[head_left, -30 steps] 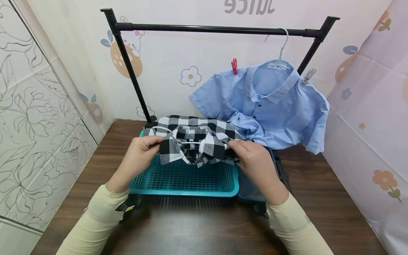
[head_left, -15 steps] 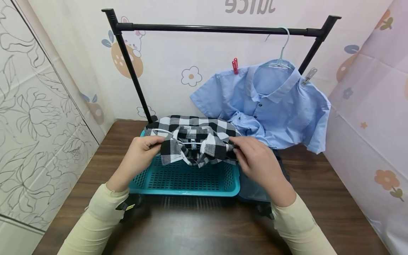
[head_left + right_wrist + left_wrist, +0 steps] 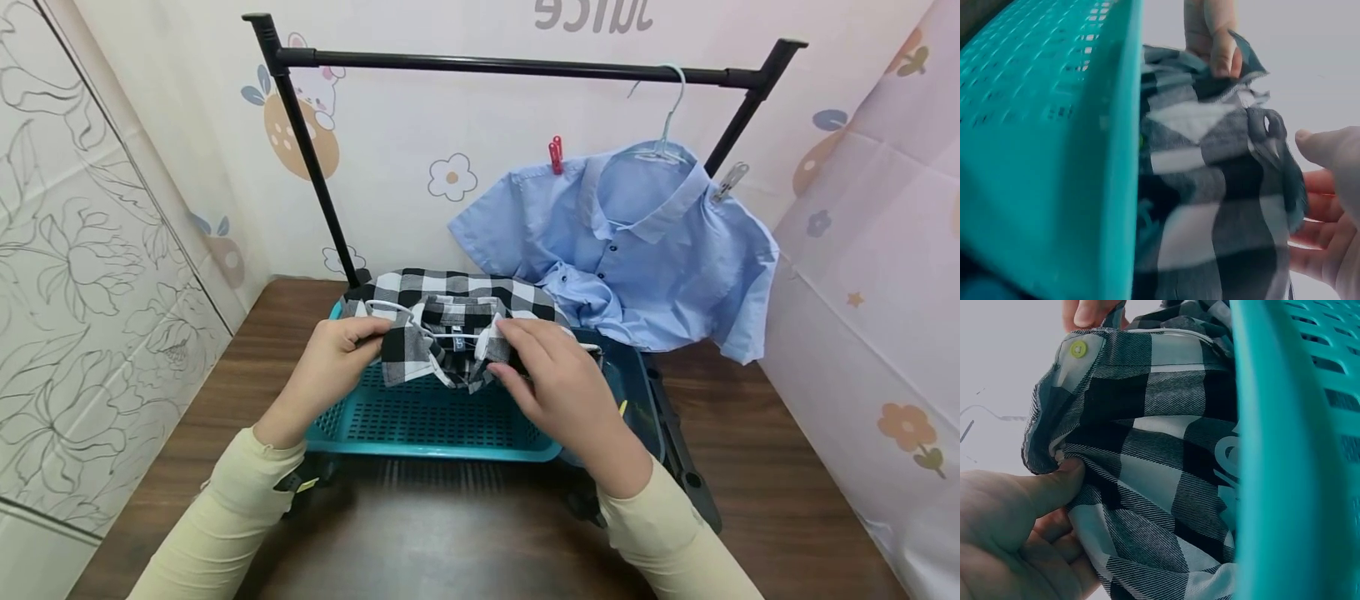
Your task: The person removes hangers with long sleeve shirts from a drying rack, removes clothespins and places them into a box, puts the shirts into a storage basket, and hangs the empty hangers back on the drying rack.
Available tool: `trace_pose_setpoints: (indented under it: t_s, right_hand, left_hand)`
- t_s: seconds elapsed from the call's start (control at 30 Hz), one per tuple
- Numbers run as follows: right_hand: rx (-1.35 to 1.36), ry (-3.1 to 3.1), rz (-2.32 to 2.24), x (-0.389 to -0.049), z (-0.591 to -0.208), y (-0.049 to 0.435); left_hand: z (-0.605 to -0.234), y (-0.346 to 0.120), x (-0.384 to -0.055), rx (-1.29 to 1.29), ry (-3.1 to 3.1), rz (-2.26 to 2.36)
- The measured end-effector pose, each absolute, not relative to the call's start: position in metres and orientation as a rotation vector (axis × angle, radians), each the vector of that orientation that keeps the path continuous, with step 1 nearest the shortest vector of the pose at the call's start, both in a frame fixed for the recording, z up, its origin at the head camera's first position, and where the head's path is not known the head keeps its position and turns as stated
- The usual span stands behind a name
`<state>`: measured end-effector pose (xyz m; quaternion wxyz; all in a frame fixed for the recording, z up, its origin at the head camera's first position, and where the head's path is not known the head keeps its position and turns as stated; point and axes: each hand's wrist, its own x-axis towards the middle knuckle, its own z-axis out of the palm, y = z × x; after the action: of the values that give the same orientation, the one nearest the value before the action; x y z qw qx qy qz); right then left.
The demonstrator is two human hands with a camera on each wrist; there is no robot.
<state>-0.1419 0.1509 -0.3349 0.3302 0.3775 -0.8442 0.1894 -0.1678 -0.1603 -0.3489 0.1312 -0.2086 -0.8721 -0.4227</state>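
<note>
In the head view a black-and-white checkered shirt [image 3: 465, 285] lies bunched over the far part of a teal basket [image 3: 435, 452]. A white hanger [image 3: 390, 307] runs through its neck opening. My left hand [image 3: 330, 367] pinches the cloth at the shirt's left side, beside the hanger; the left wrist view shows the thumb [image 3: 1060, 481] pressed to the fabric. At the collar's right side is my right hand [image 3: 562, 396], its fingers touching the cloth from behind. The right wrist view shows its thumb [image 3: 1322, 147] standing apart from the collar.
A black rack [image 3: 480, 62] stands behind the basket. From its right part hangs a light blue shirt [image 3: 660, 250] on a pale hanger [image 3: 670, 108], with a red clothespin [image 3: 556, 156] and a grey clothespin [image 3: 730, 182]. A dark blue bin [image 3: 637, 392] sits right of the basket.
My right hand has let go of the shirt's right shoulder and moved left to the collar, uncovering the hanger's right end and more of the dark bin. The left hand keeps its grip.
</note>
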Motion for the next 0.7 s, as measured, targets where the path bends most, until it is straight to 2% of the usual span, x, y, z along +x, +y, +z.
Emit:
trace_pose_setpoints:
  t_s: [0.3, 0.7]
  right_hand:
    - [0.915, -2.257, 0.397, -0.150, -0.329, 0.124]
    - [0.929, -2.275, 0.318, -0.158, -0.322, 0.122]
  left_hand:
    - [-0.350, -0.160, -0.169, -0.584, -2.520, -1.229]
    - [-0.347, -0.166, -0.171, -0.559, -2.497, -1.256]
